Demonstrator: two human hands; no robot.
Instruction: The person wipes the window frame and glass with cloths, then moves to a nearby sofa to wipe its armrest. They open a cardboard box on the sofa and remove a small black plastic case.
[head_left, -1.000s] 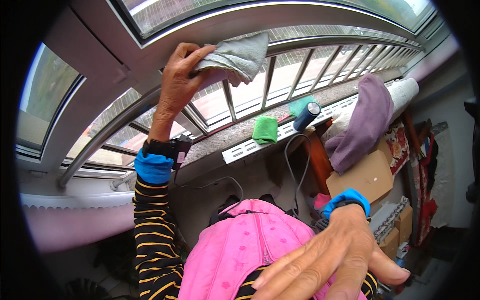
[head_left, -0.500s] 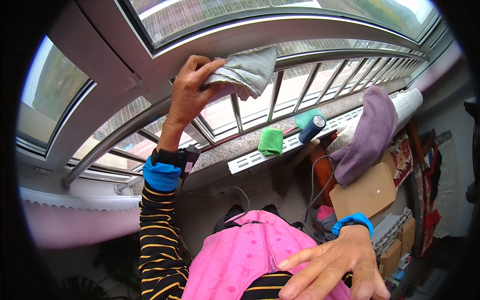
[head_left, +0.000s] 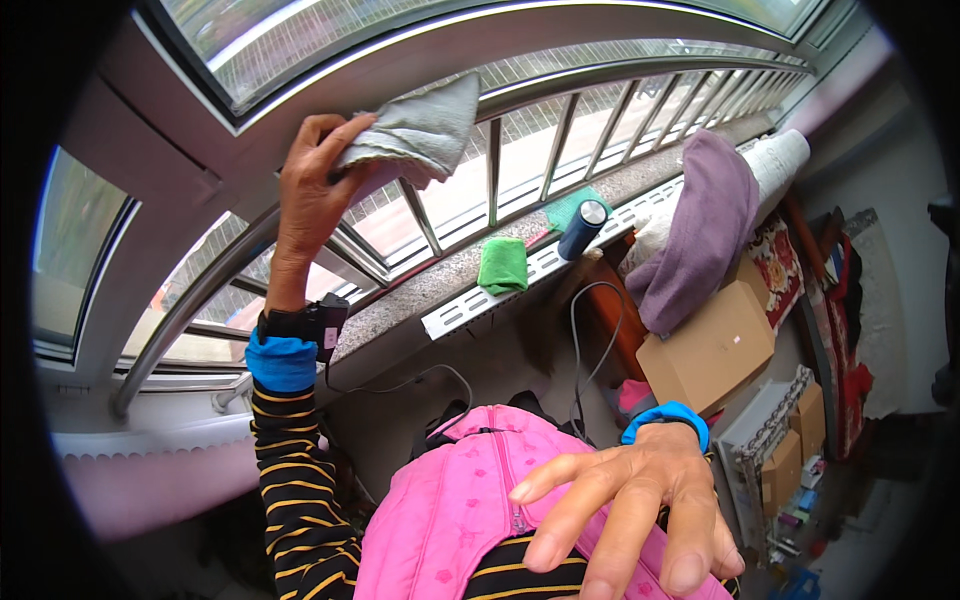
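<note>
My left hand (head_left: 315,195) is closed around one end of a folded grey cloth (head_left: 420,130). It holds the cloth at the metal railing (head_left: 560,82) in front of the window; whether the cloth touches the bar I cannot tell. Nothing is in my right hand (head_left: 640,500), which hovers with fingers spread before the pink vest (head_left: 440,520) I wear. Beyond it, a green folded cloth (head_left: 503,266) and a dark blue cylinder with a silver top (head_left: 582,230) sit on the white slotted radiator top (head_left: 455,317) by the stone sill.
A purple towel (head_left: 705,220) drapes over things at the right, beside a white roll (head_left: 780,160). Below it lies a cardboard box (head_left: 710,345). A cable (head_left: 575,340) loops down near the brown wooden furniture. The window frame (head_left: 190,110) rises at the left.
The whole view has shifted, so the railing and sill appear farther left and higher. My left hand still grips the grey cloth by the railing. My right hand stays spread.
</note>
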